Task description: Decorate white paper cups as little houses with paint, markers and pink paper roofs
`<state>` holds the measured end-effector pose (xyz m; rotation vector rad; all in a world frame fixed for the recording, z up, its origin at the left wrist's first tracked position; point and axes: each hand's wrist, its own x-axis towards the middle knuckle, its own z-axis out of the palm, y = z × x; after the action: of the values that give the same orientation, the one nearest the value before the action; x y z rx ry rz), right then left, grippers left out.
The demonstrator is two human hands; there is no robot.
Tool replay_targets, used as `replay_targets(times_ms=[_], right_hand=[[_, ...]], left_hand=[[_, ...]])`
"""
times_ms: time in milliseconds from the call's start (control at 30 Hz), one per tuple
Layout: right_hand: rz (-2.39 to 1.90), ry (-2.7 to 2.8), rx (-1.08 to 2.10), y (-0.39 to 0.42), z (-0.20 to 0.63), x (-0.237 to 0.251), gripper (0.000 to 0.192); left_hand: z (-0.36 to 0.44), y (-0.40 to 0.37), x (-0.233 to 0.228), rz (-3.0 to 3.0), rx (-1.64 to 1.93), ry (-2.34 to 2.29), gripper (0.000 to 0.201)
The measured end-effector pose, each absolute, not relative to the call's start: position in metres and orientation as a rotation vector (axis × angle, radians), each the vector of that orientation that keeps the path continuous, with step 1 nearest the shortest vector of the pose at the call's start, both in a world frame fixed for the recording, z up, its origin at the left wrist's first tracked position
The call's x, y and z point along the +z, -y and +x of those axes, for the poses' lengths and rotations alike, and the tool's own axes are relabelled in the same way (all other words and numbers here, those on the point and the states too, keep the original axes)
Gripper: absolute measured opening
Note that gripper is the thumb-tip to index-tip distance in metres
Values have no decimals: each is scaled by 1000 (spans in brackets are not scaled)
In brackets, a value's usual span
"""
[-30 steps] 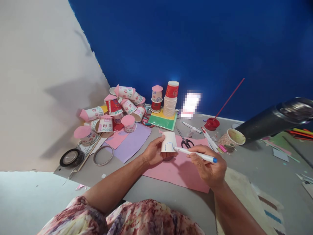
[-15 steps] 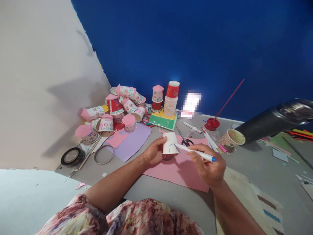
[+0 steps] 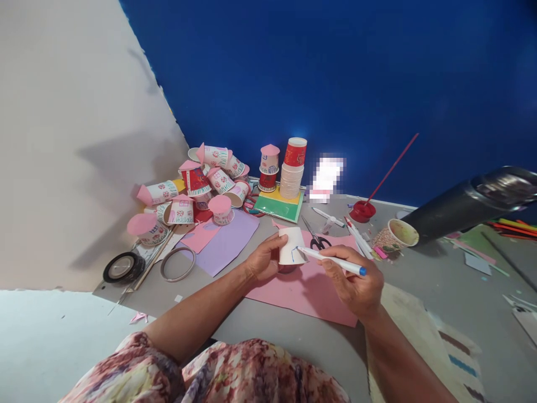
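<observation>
My left hand [image 3: 268,258] is closed around the left side of a white paper cup [image 3: 290,242], held upside down above a pink paper sheet [image 3: 302,296]. Blue lines are drawn on the cup's side. My right hand [image 3: 356,280] grips a white felt-tip pen [image 3: 342,263] with a blue end, its tip at the cup's right side by the blue lines. Just behind the cup lie black-handled scissors [image 3: 319,242] on the pink sheet.
Several decorated paper cups [image 3: 182,210] with pink tops are piled at the left. A stack of cups [image 3: 291,182] stands at the back. Tape rolls [image 3: 123,267], pens [image 3: 356,238], a patterned cup [image 3: 396,235] and a dark cylinder [image 3: 461,207] surround the work area.
The pen tip has shifted slightly left on the cup, and the blue outline has another line. My left hand keeps its hold; the whole view has moved a little.
</observation>
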<state>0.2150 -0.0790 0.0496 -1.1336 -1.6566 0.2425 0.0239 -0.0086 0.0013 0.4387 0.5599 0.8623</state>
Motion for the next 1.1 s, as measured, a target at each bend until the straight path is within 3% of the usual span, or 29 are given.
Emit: replay_targets(times_ms=[800,1100], right_hand=[[-1130,1659,264,80,216,49,11],[-1103,1672,268,80,217,50,8]], left_hand=[[26,8,2,449,865,-586,26],[26,10,4,464,871,-586,37]])
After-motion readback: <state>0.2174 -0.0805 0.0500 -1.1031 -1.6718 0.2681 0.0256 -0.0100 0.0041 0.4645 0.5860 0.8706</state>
